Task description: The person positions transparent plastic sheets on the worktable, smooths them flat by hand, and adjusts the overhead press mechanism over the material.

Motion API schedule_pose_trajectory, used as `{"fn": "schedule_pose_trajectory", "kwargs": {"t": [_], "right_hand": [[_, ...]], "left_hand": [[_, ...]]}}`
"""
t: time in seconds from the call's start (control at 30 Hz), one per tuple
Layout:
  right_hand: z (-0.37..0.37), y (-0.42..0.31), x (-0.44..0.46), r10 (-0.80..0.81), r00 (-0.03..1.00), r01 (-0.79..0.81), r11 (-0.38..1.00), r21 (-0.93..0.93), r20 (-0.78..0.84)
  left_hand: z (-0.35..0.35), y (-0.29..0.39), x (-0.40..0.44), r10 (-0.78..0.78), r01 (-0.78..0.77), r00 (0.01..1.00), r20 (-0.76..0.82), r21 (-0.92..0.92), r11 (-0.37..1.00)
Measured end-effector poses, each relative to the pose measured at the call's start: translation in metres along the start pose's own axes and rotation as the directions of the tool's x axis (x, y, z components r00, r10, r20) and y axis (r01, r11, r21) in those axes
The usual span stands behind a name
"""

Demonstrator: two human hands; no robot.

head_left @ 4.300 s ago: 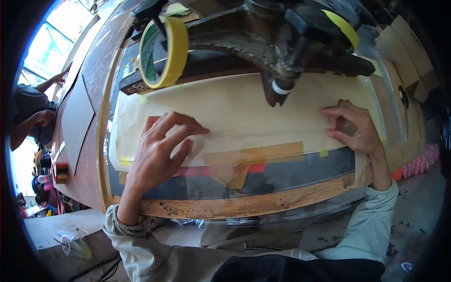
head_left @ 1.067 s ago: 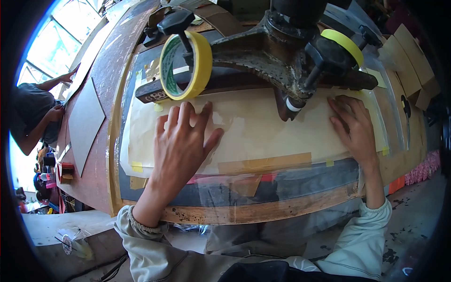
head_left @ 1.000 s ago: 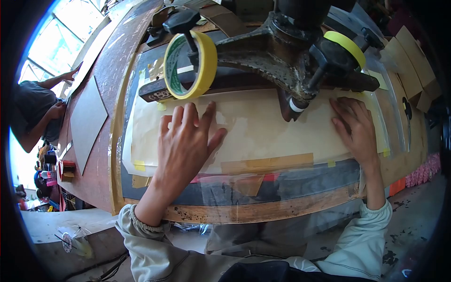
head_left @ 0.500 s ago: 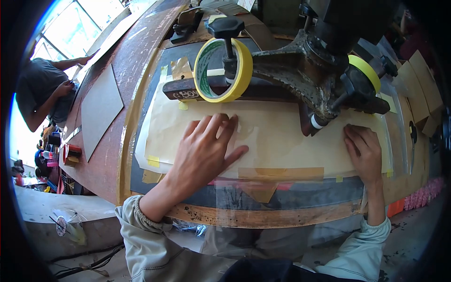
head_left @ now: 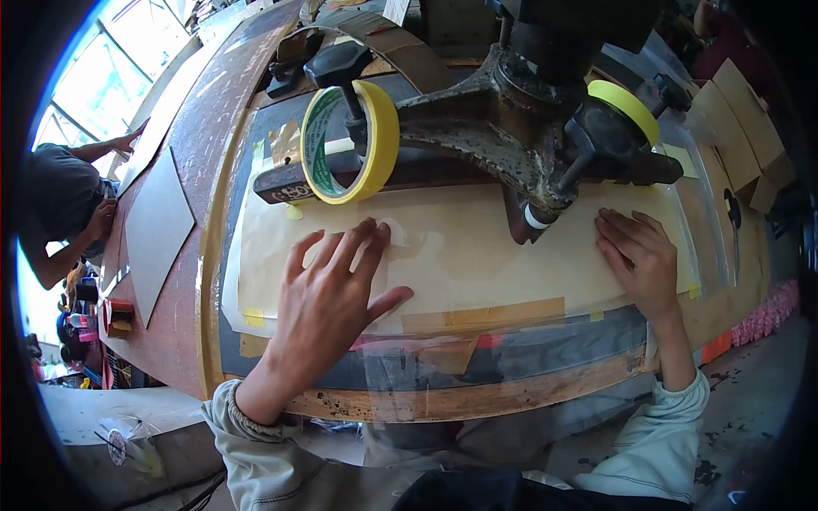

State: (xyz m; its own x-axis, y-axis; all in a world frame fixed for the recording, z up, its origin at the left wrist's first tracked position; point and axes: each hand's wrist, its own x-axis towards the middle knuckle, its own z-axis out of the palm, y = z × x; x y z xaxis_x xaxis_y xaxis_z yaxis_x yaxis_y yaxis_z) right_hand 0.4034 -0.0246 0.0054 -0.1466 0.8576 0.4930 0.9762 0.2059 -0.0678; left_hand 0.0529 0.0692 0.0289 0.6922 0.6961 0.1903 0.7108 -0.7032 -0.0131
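Observation:
A large cream sheet (head_left: pixel 477 264) lies under a clear film on a dark board with a wooden front edge (head_left: pixel 477 400). Flat on its left half, my left hand (head_left: pixel 328 294) has its fingers spread and holds nothing. My right hand (head_left: pixel 639 260) rests near the right end of the sheet, its fingers close together and its thumb a little apart. Brown tape (head_left: pixel 486 315) runs along the sheet's near edge. Across the far side stands a dark metal machine head with a bar (head_left: pixel 452 168). A yellow tape roll (head_left: pixel 382 145) hangs on its left knob.
Another yellow tape roll (head_left: pixel 626 111) hangs at the machine's right. Scissors (head_left: pixel 734 226) and folded cardboard (head_left: pixel 741 128) lie to the right. On the brown table at left is a grey pointed sheet (head_left: pixel 158 238), with a co-worker (head_left: pixel 64 204) beyond it.
Since the oldest frame, my left hand has gone from bent fingers to lying spread on the sheet, and my right hand has settled from an open curl onto the sheet. The view has shifted.

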Motion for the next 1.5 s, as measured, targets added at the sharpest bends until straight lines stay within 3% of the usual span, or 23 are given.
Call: {"fn": "schedule_pose_trajectory", "kwargs": {"t": [0.4, 0.5, 0.63, 1.1, 1.3, 1.5], "right_hand": [[-0.002, 0.004, -0.002, 0.062, 0.994, -0.069, 0.995, 0.07, 0.094], [0.002, -0.001, 0.001, 0.081, 0.996, -0.084, 0.991, 0.108, 0.026], [0.003, 0.003, 0.0, 0.056, 0.995, -0.062, 0.996, 0.062, 0.085], [0.006, 0.003, 0.002, 0.086, 0.988, -0.097, 0.992, 0.086, 0.126], [0.001, 0.009, 0.001, 0.077, 0.99, -0.105, 0.963, 0.247, 0.118], [0.0, 0.004, 0.002, 0.113, 0.982, -0.143, 0.968, 0.208, 0.15]], "left_hand": [[-0.003, -0.001, 0.002, 0.011, -0.011, 1.0, 0.027, -0.01, 1.0], [-0.001, 0.0, 0.002, -0.019, 0.021, 0.999, 0.029, -0.078, 0.997], [0.002, -0.002, 0.001, 0.038, -0.038, 0.999, 0.008, -0.039, 0.999], [0.002, -0.003, 0.002, 0.013, -0.013, 1.0, 0.025, 0.001, 1.0], [0.001, -0.003, 0.004, 0.009, -0.009, 1.0, 0.028, -0.005, 1.0], [0.003, -0.005, 0.004, 0.007, -0.008, 1.0, 0.028, 0.012, 1.0]]}}
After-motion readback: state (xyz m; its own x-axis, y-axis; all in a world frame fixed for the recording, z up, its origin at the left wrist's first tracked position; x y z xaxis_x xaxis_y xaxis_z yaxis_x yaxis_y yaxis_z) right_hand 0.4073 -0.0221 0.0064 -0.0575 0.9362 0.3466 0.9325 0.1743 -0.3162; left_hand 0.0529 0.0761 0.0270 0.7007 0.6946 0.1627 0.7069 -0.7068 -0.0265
